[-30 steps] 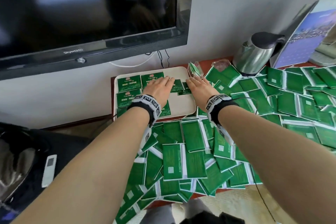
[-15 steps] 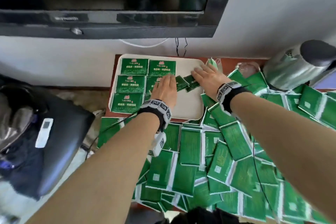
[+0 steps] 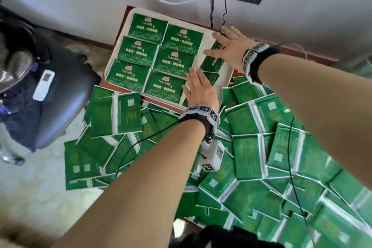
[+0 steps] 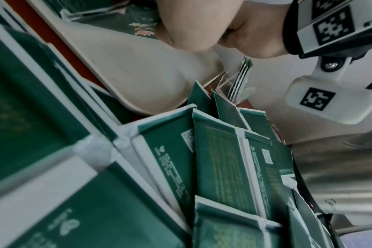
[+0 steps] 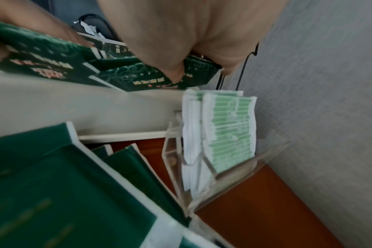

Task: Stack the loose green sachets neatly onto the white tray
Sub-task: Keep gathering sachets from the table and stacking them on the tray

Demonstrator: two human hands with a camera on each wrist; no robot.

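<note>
The white tray [image 3: 123, 32] holds several squared stacks of green sachets [image 3: 138, 52] in two columns. On its right part lie a few crooked sachets [image 3: 211, 64]. My right hand [image 3: 223, 44] presses flat on them with its fingers spread. In the right wrist view the palm [image 5: 191, 33] lies over those sachets [image 5: 138, 75]. My left hand [image 3: 196, 80] lies flat, fingers straight, at the tray's near right, touching the nearest stack and the crooked sachets. In the left wrist view the palm [image 4: 191, 33] sits over the tray [image 4: 138, 67]. Loose sachets [image 3: 247, 155] cover the table below.
The loose heap [image 4: 223, 159] reaches the tray's near edge. A clear holder with pale packets [image 5: 229, 130] stands by the wall behind the tray. A steel kettle [image 4: 329, 167] is at the right. A black seat with a white remote [image 3: 43, 84] is at the left. Cables [image 3: 217, 12] hang from the TV.
The view has tilted down and closer to the tray. My right hand has moved onto the crooked sachets; my left hand has slid back toward the tray's near right.
</note>
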